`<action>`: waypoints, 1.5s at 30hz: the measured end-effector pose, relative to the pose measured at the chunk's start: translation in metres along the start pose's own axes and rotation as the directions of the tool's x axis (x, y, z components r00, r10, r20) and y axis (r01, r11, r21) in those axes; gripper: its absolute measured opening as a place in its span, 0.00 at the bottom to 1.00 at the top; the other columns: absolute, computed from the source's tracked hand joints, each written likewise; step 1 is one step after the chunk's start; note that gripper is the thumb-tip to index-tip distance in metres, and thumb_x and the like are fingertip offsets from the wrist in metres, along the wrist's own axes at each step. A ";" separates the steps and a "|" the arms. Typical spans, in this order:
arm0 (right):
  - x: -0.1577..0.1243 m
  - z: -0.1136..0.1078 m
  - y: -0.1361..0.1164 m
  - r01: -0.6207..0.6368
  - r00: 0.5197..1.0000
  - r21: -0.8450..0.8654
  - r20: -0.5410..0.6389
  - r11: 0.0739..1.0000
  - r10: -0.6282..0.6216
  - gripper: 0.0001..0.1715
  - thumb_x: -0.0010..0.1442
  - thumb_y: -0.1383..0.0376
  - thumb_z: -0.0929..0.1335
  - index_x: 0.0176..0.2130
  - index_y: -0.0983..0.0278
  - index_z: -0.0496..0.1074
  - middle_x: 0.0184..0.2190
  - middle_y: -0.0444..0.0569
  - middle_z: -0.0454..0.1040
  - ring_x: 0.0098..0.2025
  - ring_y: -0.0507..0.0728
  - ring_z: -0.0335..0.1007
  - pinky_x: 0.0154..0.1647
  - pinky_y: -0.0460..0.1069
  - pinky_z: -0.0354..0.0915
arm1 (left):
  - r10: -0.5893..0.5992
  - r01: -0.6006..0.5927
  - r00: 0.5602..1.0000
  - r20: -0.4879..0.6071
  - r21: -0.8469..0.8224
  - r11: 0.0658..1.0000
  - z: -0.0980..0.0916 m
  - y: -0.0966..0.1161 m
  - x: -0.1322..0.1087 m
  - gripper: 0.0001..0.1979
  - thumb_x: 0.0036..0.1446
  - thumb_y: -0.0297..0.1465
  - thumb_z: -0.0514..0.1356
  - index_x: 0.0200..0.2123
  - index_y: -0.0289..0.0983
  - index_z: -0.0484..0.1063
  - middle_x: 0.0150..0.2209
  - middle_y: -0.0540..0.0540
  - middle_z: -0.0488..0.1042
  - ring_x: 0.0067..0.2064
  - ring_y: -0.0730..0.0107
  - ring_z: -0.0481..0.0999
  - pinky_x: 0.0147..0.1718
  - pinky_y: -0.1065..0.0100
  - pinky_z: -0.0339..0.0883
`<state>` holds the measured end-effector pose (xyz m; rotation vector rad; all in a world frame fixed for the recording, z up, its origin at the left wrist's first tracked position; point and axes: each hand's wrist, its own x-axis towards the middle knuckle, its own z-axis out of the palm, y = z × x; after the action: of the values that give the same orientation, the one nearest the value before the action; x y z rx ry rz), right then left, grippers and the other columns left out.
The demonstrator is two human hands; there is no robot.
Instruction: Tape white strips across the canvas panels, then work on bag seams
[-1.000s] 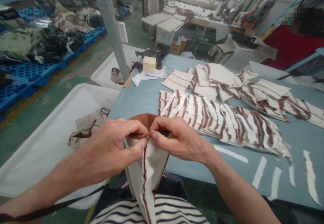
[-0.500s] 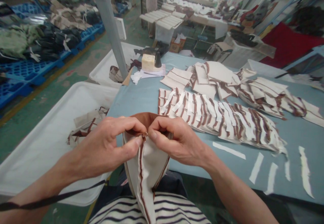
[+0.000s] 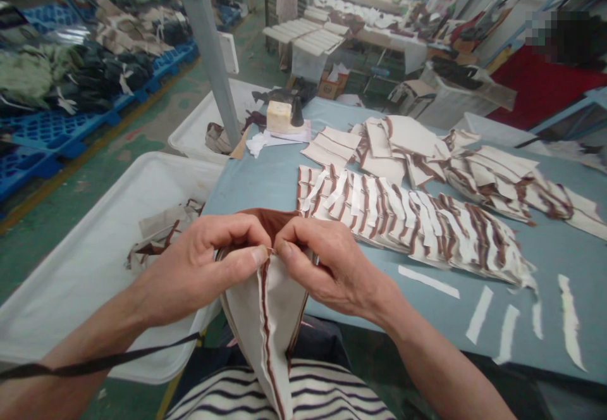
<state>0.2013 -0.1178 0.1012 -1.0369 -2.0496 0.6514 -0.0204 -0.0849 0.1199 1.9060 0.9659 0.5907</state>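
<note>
Your left hand [image 3: 199, 271] and right hand [image 3: 332, 268] meet, fingers [image 3: 244, 259] pinched shut on the cloth [image 3: 279, 306] top; its seam [image 3: 265, 325] runs down toward you.

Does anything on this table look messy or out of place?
A few white strips lie scattered at odd angles on the blue table, apart from the neat overlapped row of pieces. Nothing looks damaged.

Pouch [image 3: 275, 309] matt cream cloth, brown trim; table [image 3: 265, 179] matt blue cloth cover; tray [image 3: 95, 262] smooth white plastic.
</note>
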 end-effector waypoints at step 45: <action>0.009 -0.004 0.013 -0.306 0.952 0.343 0.109 0.888 0.286 0.11 0.65 0.59 0.69 0.33 0.62 0.71 0.25 0.39 0.67 0.27 0.49 0.58 0.28 0.45 0.55 | 0.189 -0.191 0.981 0.035 0.285 0.939 -0.004 -0.015 0.008 0.11 0.69 0.36 0.59 0.42 0.43 0.83 0.30 0.52 0.83 0.36 0.63 0.85 0.36 0.72 0.75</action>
<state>0.2073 -0.1025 0.0979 -1.1292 -1.7397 1.1746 -0.0246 -0.0714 0.1090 2.2791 0.9069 0.5784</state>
